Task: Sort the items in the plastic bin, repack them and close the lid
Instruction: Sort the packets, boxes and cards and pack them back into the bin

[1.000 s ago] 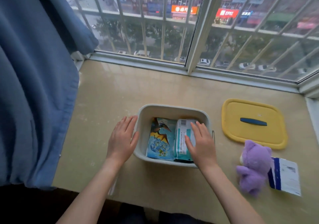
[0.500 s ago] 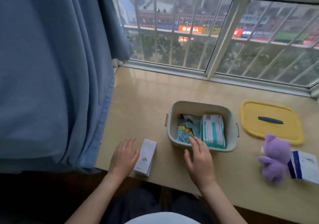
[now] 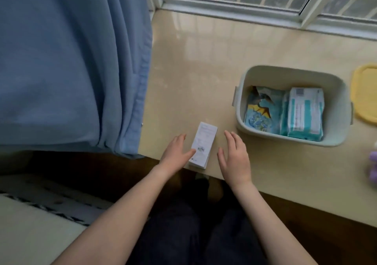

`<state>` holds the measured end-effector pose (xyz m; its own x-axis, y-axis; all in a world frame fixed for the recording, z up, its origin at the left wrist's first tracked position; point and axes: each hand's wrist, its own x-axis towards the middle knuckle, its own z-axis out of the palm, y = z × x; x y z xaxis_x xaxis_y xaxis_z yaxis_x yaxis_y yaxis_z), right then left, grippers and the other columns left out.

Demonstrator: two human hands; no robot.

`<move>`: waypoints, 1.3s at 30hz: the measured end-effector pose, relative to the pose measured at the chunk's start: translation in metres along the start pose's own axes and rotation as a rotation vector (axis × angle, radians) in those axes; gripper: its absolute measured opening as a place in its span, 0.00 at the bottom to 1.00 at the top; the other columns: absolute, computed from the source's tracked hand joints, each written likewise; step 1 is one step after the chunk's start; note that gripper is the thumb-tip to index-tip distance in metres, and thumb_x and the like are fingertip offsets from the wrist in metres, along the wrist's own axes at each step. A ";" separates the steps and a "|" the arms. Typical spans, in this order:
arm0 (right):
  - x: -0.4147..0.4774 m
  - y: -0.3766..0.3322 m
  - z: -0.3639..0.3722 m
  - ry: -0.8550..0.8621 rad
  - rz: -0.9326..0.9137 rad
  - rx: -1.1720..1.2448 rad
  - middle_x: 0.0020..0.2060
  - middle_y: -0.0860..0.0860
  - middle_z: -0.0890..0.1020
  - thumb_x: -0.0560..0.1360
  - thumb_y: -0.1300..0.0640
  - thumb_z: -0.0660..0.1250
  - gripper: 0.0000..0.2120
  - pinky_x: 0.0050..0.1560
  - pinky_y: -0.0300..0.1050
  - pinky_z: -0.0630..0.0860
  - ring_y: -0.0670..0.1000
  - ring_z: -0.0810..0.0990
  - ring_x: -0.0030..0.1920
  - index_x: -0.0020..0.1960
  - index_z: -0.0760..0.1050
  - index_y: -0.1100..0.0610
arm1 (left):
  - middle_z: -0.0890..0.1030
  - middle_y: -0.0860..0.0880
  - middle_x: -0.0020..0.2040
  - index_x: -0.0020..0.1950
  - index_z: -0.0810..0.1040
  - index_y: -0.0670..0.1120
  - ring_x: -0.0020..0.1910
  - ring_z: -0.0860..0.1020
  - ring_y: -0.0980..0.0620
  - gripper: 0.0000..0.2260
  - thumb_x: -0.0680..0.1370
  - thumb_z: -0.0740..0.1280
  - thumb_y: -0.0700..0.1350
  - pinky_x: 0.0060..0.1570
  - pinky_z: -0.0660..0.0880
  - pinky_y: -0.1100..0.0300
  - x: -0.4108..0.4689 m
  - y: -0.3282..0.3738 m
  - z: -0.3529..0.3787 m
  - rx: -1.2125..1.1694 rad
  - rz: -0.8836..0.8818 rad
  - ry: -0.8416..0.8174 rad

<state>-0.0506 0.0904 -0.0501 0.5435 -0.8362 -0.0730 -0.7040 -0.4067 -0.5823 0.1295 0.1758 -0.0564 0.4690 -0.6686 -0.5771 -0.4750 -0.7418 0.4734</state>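
A small white carton lies flat near the front edge of the beige sill, and both hands are down on either side of it. Its long axis runs away from the person, leaning slightly right at the far end. The left hand is the nearer: its fingers are spread and its thumb appears to touch the carton's left edge near the close end, though nothing is gripped. The right hand rests open, palm down, just beside the carton's right side with a strip of sill showing between them.

The plastic bin stands off to the right and a little farther back, with a blue illustrated packet and a teal-and-white tissue pack side by side inside it. The yellow lid lies beyond the bin, off it.

I'd guess the carton goes next: pinched across its narrow width and carried right to the bin.
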 end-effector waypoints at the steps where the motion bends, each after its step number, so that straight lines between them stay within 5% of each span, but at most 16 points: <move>1: 0.003 0.003 0.012 -0.021 0.012 0.009 0.67 0.60 0.73 0.77 0.56 0.64 0.24 0.66 0.54 0.72 0.59 0.71 0.68 0.72 0.66 0.61 | 0.65 0.47 0.73 0.76 0.59 0.45 0.71 0.65 0.49 0.33 0.75 0.67 0.56 0.69 0.64 0.52 0.008 -0.003 0.008 0.002 -0.007 -0.020; 5: 0.009 0.024 0.052 -0.093 0.078 0.016 0.67 0.59 0.73 0.78 0.54 0.62 0.25 0.66 0.54 0.71 0.59 0.71 0.67 0.72 0.65 0.61 | 0.63 0.45 0.74 0.76 0.57 0.44 0.72 0.63 0.47 0.39 0.73 0.70 0.57 0.70 0.63 0.49 0.040 -0.015 0.039 -0.039 -0.067 -0.080; 9: 0.011 0.042 0.077 -0.194 0.157 0.013 0.68 0.59 0.71 0.78 0.55 0.64 0.27 0.66 0.53 0.69 0.58 0.70 0.67 0.74 0.62 0.60 | 0.73 0.48 0.67 0.74 0.61 0.45 0.64 0.73 0.48 0.41 0.68 0.72 0.61 0.63 0.71 0.49 0.056 -0.027 0.061 -0.132 -0.130 -0.091; 13: 0.010 0.050 0.087 -0.254 0.209 0.011 0.70 0.59 0.69 0.79 0.54 0.62 0.27 0.69 0.54 0.67 0.58 0.68 0.70 0.76 0.60 0.59 | 0.78 0.51 0.57 0.63 0.72 0.47 0.54 0.77 0.52 0.25 0.71 0.72 0.57 0.48 0.73 0.58 0.060 -0.031 0.064 -0.154 -0.065 -0.079; 18: 0.008 0.040 0.088 -0.253 0.254 0.026 0.70 0.58 0.69 0.80 0.54 0.60 0.26 0.70 0.53 0.67 0.57 0.67 0.70 0.76 0.60 0.59 | 0.77 0.53 0.53 0.61 0.68 0.46 0.49 0.78 0.56 0.22 0.73 0.73 0.50 0.40 0.73 0.68 0.055 -0.033 0.047 -0.387 -0.163 -0.059; 24: 0.011 0.015 0.104 -0.298 0.419 0.171 0.67 0.52 0.71 0.75 0.44 0.66 0.33 0.65 0.49 0.69 0.53 0.69 0.67 0.75 0.58 0.54 | 0.77 0.51 0.54 0.60 0.66 0.48 0.47 0.77 0.59 0.21 0.74 0.73 0.45 0.37 0.74 0.70 0.038 -0.057 0.017 -0.555 -0.262 0.070; 29: 0.017 -0.003 0.131 -0.252 0.649 0.208 0.69 0.57 0.66 0.69 0.44 0.74 0.45 0.68 0.54 0.67 0.57 0.66 0.69 0.75 0.55 0.60 | 0.77 0.47 0.59 0.64 0.66 0.46 0.54 0.79 0.51 0.23 0.74 0.72 0.43 0.45 0.78 0.61 0.021 -0.086 -0.004 -0.640 -0.326 0.110; 33: 0.018 -0.009 0.145 -0.184 0.759 0.204 0.60 0.57 0.70 0.67 0.46 0.75 0.32 0.63 0.52 0.70 0.58 0.70 0.61 0.63 0.67 0.61 | 0.78 0.46 0.59 0.64 0.66 0.44 0.52 0.80 0.52 0.23 0.74 0.72 0.43 0.42 0.78 0.63 0.006 -0.100 -0.008 -0.669 -0.337 0.123; 39: 0.012 -0.014 0.135 -0.069 0.835 0.536 0.53 0.53 0.78 0.71 0.64 0.69 0.18 0.52 0.46 0.76 0.52 0.79 0.51 0.59 0.67 0.58 | 0.78 0.45 0.58 0.64 0.67 0.45 0.53 0.80 0.50 0.22 0.74 0.73 0.43 0.48 0.79 0.57 -0.009 -0.095 -0.011 -0.746 -0.368 0.154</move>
<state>0.0277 0.1356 -0.1520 0.0058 -0.7484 -0.6633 -0.5825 0.5366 -0.6105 0.1787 0.2517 -0.0888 0.6190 -0.3370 -0.7094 0.3190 -0.7175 0.6193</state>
